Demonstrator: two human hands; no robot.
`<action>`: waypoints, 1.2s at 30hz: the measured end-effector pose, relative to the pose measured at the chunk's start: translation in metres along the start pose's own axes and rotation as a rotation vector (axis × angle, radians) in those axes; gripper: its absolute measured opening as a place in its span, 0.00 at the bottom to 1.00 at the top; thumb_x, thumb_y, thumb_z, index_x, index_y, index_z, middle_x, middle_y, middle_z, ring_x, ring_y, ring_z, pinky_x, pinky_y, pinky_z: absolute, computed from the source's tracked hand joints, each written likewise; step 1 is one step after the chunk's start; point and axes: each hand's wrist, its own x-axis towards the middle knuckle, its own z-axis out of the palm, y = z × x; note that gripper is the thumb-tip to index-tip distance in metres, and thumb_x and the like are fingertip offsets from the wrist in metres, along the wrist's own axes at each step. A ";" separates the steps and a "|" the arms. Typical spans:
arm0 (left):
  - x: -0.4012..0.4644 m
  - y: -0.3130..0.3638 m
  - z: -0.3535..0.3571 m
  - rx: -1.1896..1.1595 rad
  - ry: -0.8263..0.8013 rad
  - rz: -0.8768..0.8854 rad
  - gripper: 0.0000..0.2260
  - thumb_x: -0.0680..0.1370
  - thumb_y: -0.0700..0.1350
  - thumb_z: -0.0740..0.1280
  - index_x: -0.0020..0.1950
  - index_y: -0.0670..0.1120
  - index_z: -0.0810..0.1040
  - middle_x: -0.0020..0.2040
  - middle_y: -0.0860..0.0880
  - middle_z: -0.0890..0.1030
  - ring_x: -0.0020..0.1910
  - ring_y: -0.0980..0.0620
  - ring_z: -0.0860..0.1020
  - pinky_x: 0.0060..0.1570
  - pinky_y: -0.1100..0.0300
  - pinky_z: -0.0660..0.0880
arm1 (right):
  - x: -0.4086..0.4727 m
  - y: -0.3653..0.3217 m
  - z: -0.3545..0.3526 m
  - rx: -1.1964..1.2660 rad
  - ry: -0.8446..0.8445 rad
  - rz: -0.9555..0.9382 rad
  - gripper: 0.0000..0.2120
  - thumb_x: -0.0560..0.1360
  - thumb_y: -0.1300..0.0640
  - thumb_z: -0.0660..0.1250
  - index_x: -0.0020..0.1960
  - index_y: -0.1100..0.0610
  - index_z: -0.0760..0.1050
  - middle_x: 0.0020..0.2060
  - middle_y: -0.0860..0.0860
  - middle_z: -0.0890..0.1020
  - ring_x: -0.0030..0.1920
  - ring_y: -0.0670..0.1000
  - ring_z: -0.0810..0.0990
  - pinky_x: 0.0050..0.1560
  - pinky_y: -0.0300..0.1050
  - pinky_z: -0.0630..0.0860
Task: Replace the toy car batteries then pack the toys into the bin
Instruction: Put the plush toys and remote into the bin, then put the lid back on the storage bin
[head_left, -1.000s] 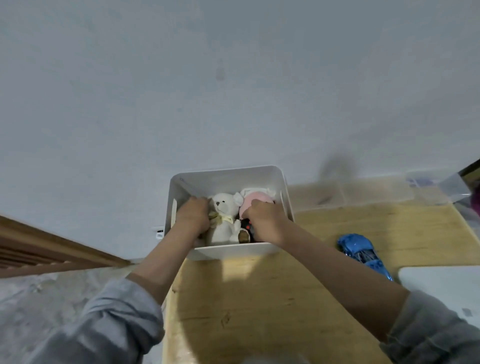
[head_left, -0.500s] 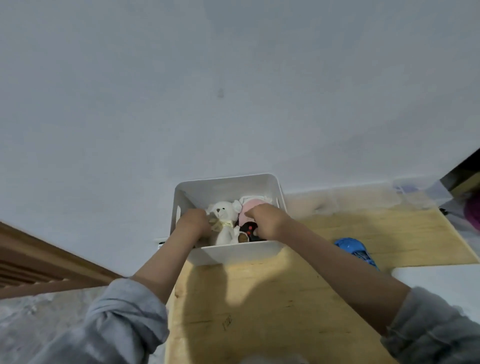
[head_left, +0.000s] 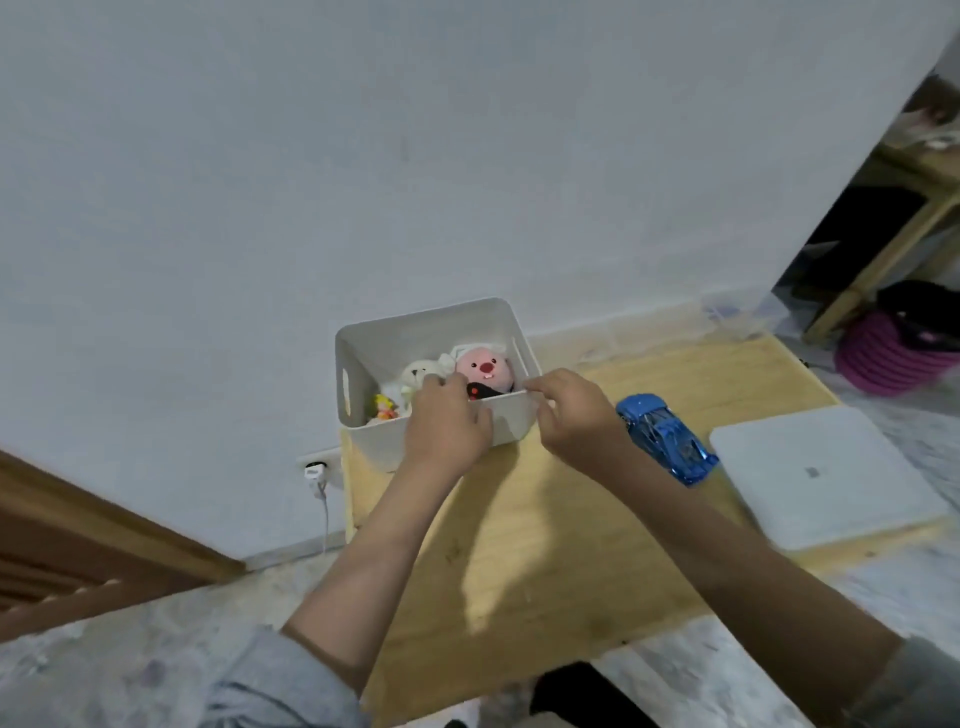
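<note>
A white bin (head_left: 415, 335) stands at the far left of the wooden table (head_left: 550, 545), against the wall. Inside it lie a pink plush (head_left: 485, 368), a white teddy bear (head_left: 418, 374), a small yellow figure (head_left: 384, 408) and something black (head_left: 479, 389). My left hand (head_left: 447, 423) lies over the bin's front wall, fingers hooked over the rim beside the bear. My right hand (head_left: 576, 415) pinches the rim at the front right corner. A blue toy car (head_left: 667, 439) rests on the table just right of my right hand.
A flat white box (head_left: 826, 473) lies on the table's right side, close to the car. A wall socket with a white plug (head_left: 314, 470) sits left of the table. A pink ribbed object (head_left: 883, 358) is on the floor at far right.
Both hands have pulled back from among the toys to the bin's front rim. The pink plush's face now shows. The view has swung, showing more of the car and the white box.
</note>
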 end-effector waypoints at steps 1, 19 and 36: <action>-0.009 0.008 0.009 -0.038 0.014 0.026 0.17 0.75 0.47 0.65 0.61 0.41 0.74 0.57 0.39 0.73 0.58 0.39 0.72 0.53 0.50 0.72 | -0.017 0.009 -0.001 0.002 0.034 -0.005 0.14 0.70 0.70 0.64 0.54 0.65 0.79 0.45 0.60 0.82 0.45 0.59 0.81 0.48 0.41 0.71; -0.095 0.249 0.252 -0.182 -0.395 -0.085 0.24 0.74 0.55 0.67 0.65 0.45 0.68 0.61 0.44 0.69 0.60 0.45 0.70 0.55 0.55 0.72 | -0.171 0.310 -0.129 -0.008 -0.080 0.460 0.22 0.74 0.57 0.68 0.66 0.59 0.71 0.60 0.59 0.75 0.62 0.58 0.72 0.60 0.49 0.69; -0.095 0.282 0.327 0.042 -0.338 -0.197 0.41 0.70 0.57 0.72 0.75 0.46 0.54 0.71 0.42 0.52 0.65 0.43 0.56 0.62 0.50 0.68 | -0.182 0.421 -0.170 -0.081 -0.490 0.641 0.58 0.58 0.43 0.80 0.77 0.47 0.47 0.73 0.61 0.47 0.71 0.64 0.49 0.70 0.58 0.56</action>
